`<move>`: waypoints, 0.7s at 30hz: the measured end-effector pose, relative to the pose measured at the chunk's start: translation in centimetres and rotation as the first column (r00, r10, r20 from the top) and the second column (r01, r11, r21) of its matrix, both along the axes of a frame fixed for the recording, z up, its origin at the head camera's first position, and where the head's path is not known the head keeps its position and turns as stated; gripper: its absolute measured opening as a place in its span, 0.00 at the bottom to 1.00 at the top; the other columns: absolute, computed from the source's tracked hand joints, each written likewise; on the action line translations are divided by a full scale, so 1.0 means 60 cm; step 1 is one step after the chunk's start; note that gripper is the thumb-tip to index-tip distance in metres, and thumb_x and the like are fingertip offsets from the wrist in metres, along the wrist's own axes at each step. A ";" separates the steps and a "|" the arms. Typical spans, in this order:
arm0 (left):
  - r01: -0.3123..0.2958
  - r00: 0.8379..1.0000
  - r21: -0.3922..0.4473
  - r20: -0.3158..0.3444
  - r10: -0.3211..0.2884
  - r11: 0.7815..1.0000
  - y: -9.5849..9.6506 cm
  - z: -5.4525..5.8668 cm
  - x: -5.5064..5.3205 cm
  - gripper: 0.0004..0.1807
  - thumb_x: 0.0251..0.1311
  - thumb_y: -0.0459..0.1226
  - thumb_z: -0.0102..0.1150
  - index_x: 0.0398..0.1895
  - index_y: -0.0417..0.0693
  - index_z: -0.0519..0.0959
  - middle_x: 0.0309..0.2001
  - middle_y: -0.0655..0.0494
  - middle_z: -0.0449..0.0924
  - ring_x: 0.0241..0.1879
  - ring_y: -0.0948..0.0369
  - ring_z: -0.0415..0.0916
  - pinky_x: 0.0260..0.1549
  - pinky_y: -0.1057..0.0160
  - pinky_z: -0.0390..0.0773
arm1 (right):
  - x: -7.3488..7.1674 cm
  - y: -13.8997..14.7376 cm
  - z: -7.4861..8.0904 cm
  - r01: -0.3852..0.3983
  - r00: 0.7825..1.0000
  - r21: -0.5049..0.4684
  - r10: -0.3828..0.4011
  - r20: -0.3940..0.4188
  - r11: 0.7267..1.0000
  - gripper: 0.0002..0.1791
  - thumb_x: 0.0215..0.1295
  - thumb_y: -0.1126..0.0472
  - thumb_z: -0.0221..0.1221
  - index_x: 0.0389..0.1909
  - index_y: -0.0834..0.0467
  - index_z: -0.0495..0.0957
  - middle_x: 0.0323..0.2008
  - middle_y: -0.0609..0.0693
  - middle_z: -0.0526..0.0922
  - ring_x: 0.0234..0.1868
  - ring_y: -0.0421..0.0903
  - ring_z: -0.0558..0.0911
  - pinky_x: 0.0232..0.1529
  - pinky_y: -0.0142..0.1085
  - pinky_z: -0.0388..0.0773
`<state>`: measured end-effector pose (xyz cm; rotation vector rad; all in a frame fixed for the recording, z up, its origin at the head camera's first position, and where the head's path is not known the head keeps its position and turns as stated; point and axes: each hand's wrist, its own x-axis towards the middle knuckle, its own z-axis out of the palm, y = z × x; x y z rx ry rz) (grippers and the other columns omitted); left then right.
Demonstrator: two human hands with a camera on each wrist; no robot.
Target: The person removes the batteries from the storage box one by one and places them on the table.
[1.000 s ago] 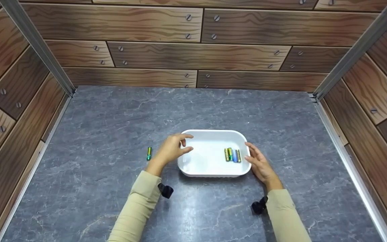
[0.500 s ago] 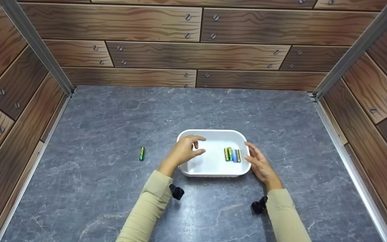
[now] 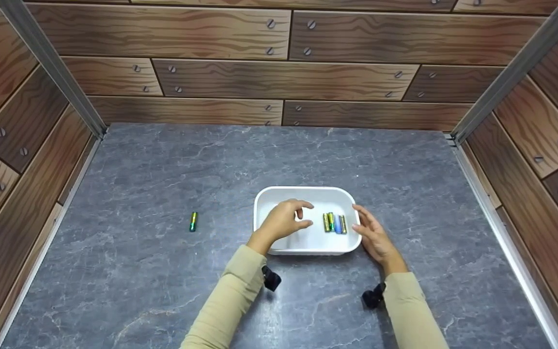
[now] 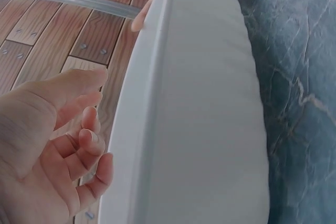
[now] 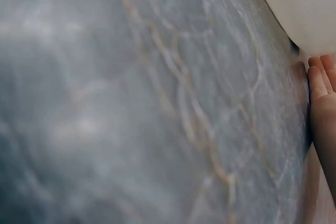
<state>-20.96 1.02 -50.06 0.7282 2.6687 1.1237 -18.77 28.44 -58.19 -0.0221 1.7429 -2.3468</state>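
Note:
A white plastic box [image 3: 310, 251] stands on the tabletop. Over its left half hovers my left hand [image 3: 284, 222], thumb and forefinger bent toward each other with a gap between them and nothing held. To the right of those fingertips, several batteries lie side by side in the box, among them a green-and-gold battery [image 3: 331, 221] and a blue battery [image 3: 338, 225]. My right hand [image 3: 376, 240] holds the box's right end, with thumb and forefinger tips over the rim. In the right wrist view, other fingers [image 5: 318, 83] of that hand lie against the outer wall.
A lone green-and-gold battery [image 3: 193, 221] lies on the dark marbled tabletop [image 3: 153, 174], left of the box. Wood-patterned walls [image 3: 279, 80] and metal corner posts [image 3: 51, 68] enclose the table at the back and sides.
My left hand has moved right, from the box's left rim to over its inside. The lone battery has rolled left across the tabletop. The right hand and box stay put.

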 end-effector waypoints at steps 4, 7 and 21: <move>-0.001 1.000 0.012 0.013 0.001 1.000 0.012 -0.006 0.000 0.21 0.56 0.40 0.66 0.53 0.45 0.80 0.33 0.46 0.81 0.27 0.67 0.63 0.29 0.71 0.62 | -0.001 -0.002 0.001 0.016 1.000 0.013 -0.016 0.009 1.000 0.28 0.63 0.75 0.50 0.57 0.43 0.70 0.57 0.39 0.74 0.56 0.38 0.76 0.52 0.32 0.78; -0.014 1.000 0.014 0.020 0.014 1.000 0.021 -0.012 0.000 0.21 0.55 0.40 0.67 0.53 0.46 0.80 0.32 0.47 0.80 0.26 0.67 0.62 0.29 0.71 0.62 | -0.001 -0.002 0.002 0.029 0.999 0.018 -0.030 0.025 0.999 0.28 0.63 0.75 0.50 0.59 0.45 0.69 0.57 0.40 0.74 0.56 0.38 0.76 0.52 0.31 0.78; -0.077 0.995 -0.104 0.050 0.082 0.992 0.063 -0.031 -0.004 0.24 0.51 0.43 0.71 0.54 0.51 0.80 0.31 0.56 0.77 0.25 0.68 0.62 0.24 0.72 0.60 | -0.001 -0.001 0.002 0.009 1.000 0.001 -0.009 0.016 1.000 0.28 0.64 0.75 0.50 0.55 0.40 0.71 0.57 0.38 0.74 0.56 0.37 0.76 0.54 0.30 0.77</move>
